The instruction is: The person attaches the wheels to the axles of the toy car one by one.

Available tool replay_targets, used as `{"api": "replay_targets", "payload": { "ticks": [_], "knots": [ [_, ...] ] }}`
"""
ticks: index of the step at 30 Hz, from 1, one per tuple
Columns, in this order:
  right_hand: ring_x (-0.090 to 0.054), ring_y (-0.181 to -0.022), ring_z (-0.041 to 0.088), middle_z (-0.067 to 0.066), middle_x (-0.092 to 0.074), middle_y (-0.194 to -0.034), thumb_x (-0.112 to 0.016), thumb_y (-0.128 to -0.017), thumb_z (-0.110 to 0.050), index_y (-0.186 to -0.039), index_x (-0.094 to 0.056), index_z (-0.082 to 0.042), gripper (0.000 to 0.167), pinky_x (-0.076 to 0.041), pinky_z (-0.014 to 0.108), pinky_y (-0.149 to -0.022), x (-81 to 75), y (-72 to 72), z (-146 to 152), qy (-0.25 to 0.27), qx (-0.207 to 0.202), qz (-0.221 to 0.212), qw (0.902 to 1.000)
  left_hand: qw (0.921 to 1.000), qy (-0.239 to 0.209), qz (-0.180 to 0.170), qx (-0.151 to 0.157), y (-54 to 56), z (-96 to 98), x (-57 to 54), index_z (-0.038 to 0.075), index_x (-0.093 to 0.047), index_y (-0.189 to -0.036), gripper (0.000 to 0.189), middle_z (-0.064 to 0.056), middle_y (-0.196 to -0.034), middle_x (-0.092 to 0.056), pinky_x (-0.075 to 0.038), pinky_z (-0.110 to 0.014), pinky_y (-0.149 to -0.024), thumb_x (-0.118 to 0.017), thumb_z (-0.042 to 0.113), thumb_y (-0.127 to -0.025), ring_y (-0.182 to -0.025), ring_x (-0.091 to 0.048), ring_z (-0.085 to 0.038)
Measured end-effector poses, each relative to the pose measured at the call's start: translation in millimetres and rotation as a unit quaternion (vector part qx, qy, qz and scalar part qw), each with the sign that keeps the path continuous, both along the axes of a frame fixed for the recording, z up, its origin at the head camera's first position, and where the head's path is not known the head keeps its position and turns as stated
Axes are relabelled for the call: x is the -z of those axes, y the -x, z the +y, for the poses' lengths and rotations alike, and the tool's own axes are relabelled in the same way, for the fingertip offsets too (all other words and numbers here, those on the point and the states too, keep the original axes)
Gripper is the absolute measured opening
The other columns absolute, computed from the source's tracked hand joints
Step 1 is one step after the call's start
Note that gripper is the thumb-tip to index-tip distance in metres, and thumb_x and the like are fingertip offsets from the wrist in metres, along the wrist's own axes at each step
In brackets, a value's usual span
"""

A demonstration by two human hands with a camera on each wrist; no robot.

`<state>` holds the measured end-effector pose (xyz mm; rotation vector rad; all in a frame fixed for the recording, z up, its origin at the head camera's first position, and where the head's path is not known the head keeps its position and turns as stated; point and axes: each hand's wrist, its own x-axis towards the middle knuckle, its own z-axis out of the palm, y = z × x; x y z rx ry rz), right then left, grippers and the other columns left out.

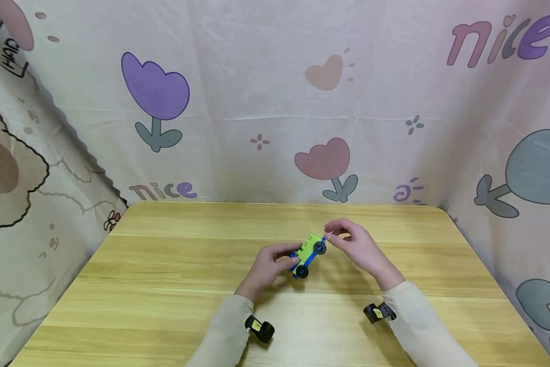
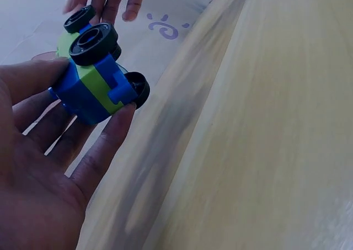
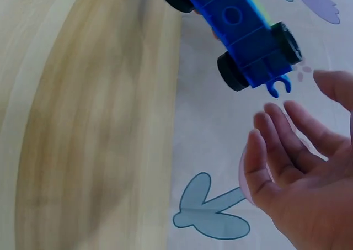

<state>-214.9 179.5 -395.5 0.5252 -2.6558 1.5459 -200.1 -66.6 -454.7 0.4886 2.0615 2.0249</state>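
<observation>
A small toy car (image 1: 308,251) of green and blue building bricks, with black wheels, is held tilted above the table by my left hand (image 1: 269,265). In the left wrist view the thumb and fingers grip the body of the toy car (image 2: 94,87) at one end. A blue hook-shaped clip (image 3: 279,86) sticks out from the other end, and the blue underside (image 3: 234,26) faces the right wrist camera. Close to that clip, my right hand (image 1: 355,244) is raised with relaxed, slightly bent fingers. A gap shows between its fingertips and the clip in the right wrist view.
Below the hands lies a wooden table (image 1: 164,285). A printed cloth (image 1: 238,102) with flowers, hearts and words hangs behind it and at both sides. Each wrist wears a black camera strap, one at the left sleeve (image 1: 224,326), one at the right sleeve (image 1: 421,316).
</observation>
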Motion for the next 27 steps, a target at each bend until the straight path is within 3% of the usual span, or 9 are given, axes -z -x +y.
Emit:
{"api": "replay_targets", "payload": {
  "ticks": [6,16,22,27],
  "knots": [
    [-0.06,-0.1,0.022,0.004,-0.066,-0.112,-0.064,-0.097,-0.029,-0.118,-0.066,-0.005,0.031,-0.05,0.041,-0.085,4.4,2.9,-0.6,-0.016,-0.034,-0.018,0.9991,0.9993,0.025,0.008,0.025,-0.8,-0.2,-1.3,0.005,-0.066,-0.127,0.034,-0.01,-0.128,-0.062,-0.055,-0.033,-0.081,-0.067,0.011,-0.094,-0.109,-0.058,-0.028],
    [-0.058,-0.089,0.022,0.002,-0.065,-0.1,-0.065,-0.095,-0.033,-0.119,-0.067,-0.005,0.037,-0.051,0.037,-0.072,6.5,3.3,2.7,-0.054,-0.076,-0.039,0.9949,0.9979,0.042,0.006,0.049,-2.9,-2.7,-5.3,0.005,-0.066,-0.127,0.033,-0.01,-0.127,-0.062,-0.055,-0.032,-0.078,-0.067,0.011,-0.094,-0.103,-0.061,-0.026],
    [-0.058,-0.09,0.022,0.002,-0.065,-0.1,-0.067,-0.095,-0.029,-0.12,-0.068,-0.002,0.037,-0.051,0.036,-0.075,5.9,2.1,5.6,-0.054,-0.098,-0.04,0.993,0.9969,0.057,0.013,0.053,-1.4,-5.0,-6.0,0.006,-0.067,-0.125,0.033,-0.008,-0.125,-0.063,-0.055,-0.033,-0.077,-0.068,0.013,-0.093,-0.104,-0.059,-0.027],
    [-0.058,-0.088,0.022,0.003,-0.065,-0.098,-0.07,-0.092,-0.025,-0.116,-0.07,-0.002,0.033,-0.052,0.033,-0.074,5.0,0.9,9.4,-0.052,-0.111,-0.054,0.991,0.9969,0.062,0.023,0.041,-0.3,-8.8,-6.1,0.009,-0.071,-0.121,0.03,-0.006,-0.12,-0.066,-0.055,-0.033,-0.073,-0.071,0.016,-0.092,-0.096,-0.061,-0.024]
  ]
}}
